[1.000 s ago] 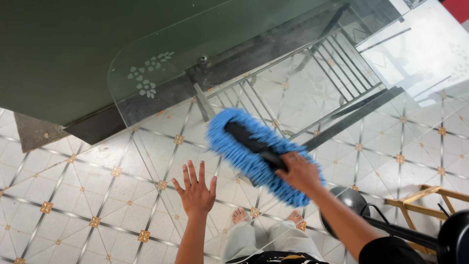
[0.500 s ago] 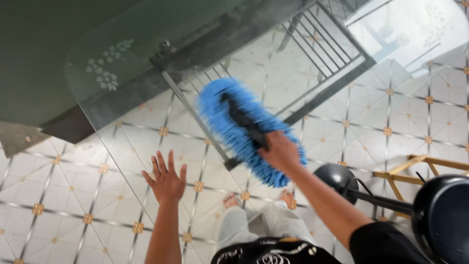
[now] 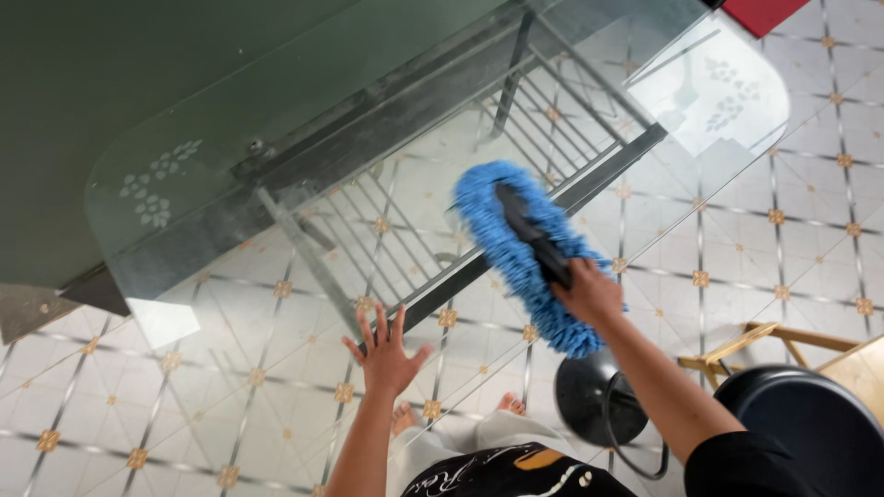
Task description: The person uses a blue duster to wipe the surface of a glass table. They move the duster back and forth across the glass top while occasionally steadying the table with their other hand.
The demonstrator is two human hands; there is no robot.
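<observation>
My right hand (image 3: 589,293) grips the black handle of a blue microfibre duster (image 3: 525,244), whose fluffy head lies on the glass tabletop (image 3: 221,193) right of its middle. My left hand (image 3: 385,347) rests flat with fingers spread on the glass near the table's front edge, left of the duster. The glass has frosted flower patterns at its corners. Through it I see a metal slatted rack (image 3: 405,230) and the table's frame.
A dark green wall (image 3: 138,74) runs behind the table. A black round stool (image 3: 801,423) and a round black base (image 3: 599,396) with a cord stand at lower right, beside a wooden frame (image 3: 764,340). The patterned tile floor (image 3: 810,184) surrounds everything. My bare feet show below the glass.
The duster has swept to the right across the glass. My left hand has shifted right along the front edge, and my view has turned so more of the table's right end shows.
</observation>
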